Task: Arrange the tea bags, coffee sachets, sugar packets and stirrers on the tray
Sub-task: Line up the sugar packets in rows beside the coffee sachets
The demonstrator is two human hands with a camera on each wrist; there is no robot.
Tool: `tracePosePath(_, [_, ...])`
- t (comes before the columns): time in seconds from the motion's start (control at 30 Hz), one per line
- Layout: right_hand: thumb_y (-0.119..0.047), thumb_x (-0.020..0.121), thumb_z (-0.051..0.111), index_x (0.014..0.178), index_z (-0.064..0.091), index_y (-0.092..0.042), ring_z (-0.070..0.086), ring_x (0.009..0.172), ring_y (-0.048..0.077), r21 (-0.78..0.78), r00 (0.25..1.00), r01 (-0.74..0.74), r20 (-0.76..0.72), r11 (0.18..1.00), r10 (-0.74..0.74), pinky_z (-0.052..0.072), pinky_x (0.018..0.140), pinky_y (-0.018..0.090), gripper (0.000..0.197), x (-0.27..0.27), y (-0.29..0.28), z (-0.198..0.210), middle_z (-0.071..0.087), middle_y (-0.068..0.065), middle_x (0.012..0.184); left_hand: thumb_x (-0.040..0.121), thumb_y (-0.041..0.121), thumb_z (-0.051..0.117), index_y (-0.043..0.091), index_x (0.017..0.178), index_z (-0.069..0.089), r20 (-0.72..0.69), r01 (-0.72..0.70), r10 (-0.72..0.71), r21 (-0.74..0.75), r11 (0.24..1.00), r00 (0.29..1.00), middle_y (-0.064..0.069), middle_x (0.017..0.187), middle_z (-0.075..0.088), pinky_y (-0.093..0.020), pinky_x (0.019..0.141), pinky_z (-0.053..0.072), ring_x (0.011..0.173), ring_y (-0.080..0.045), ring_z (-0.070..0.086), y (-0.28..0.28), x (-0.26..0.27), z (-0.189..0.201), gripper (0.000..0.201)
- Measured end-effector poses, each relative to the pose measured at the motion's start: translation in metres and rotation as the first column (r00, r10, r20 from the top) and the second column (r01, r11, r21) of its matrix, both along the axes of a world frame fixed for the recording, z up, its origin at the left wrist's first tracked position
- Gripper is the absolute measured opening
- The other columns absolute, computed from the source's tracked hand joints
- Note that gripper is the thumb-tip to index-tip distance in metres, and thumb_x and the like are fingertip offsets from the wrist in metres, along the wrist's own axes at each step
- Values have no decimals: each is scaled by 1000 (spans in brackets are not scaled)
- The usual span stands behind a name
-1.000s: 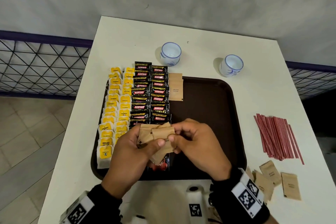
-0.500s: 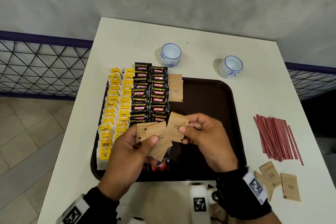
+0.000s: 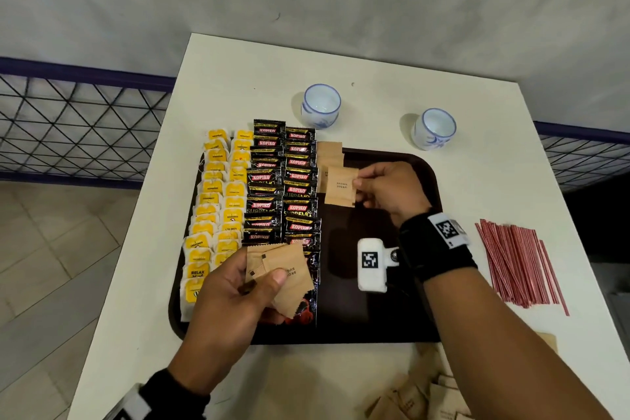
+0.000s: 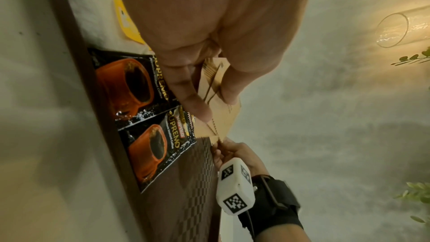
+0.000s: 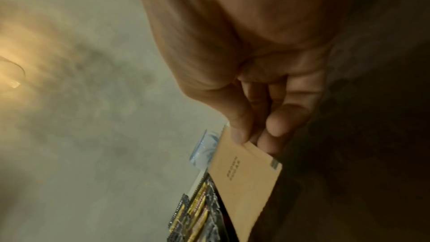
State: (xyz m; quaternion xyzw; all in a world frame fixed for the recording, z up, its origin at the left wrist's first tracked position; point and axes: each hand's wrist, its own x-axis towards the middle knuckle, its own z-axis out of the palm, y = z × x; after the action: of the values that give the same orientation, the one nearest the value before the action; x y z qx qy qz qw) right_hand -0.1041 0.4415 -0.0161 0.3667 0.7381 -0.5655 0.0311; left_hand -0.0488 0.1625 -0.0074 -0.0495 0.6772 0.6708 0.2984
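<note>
Sugar packets point(image 3: 279, 269), a fanned brown bunch, sit pinched between thumb and fingers of the left hand point(image 3: 231, 297) over the near edge of the dark tray point(image 3: 381, 327). Farther in, the right hand point(image 3: 388, 191) pinches 1 brown sugar packet point(image 3: 341, 186) by its edge, beside the black coffee sachets point(image 3: 283, 181) and yellow tea bags point(image 3: 218, 201). Red stirrers point(image 3: 518, 259) lie on the white table point(image 3: 358, 72) to the right. 2 cups point(image 3: 320, 106) stand beyond the tray.
</note>
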Motion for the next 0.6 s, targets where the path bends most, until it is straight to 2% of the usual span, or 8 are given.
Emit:
tracePosePath(0.1, [1,88,69,78,62,-12,59,46,7,30,999,-9,46,1000,7,47,43,18,18,-10,-2,-8,67,8,67,92,8,66,24,110,69,8,-7,7,-14,1000,1000,1,97,78,-43,61,62,80,-28,74,-2,0,0,24])
tracePosePath(0.3, [1,87,69,74,62,-12,57,45,8,68,996,-32,79,997,26,44,41,18,19,-20,-7,-10,65,7,64,93,5,64,23,109,69,1,1,-1,-4,1000,1000,2,96,78,-44,61,61,81,-28,75,-4,2,-1,24])
tracePosePath(0.43, [3,81,65,68,63,-12,60,47,13,117,995,-31,101,993,19,45,42,20,20,-25,-9,-9,67,10,64,93,5,64,22,110,69,-1,17,-17,-6,1000,1000,2,97,78,-41,59,61,80,-27,75,-3,3,-2,24])
tracePosePath(0.6, [0,78,61,63,66,-12,65,54,19,174,993,-40,118,984,19,48,46,23,20,-28,-12,-10,70,13,65,93,6,65,22,112,69,13,25,-25,-17,1000,1000,3,100,77,-40,59,62,87,-26,74,-3,3,-4,25])
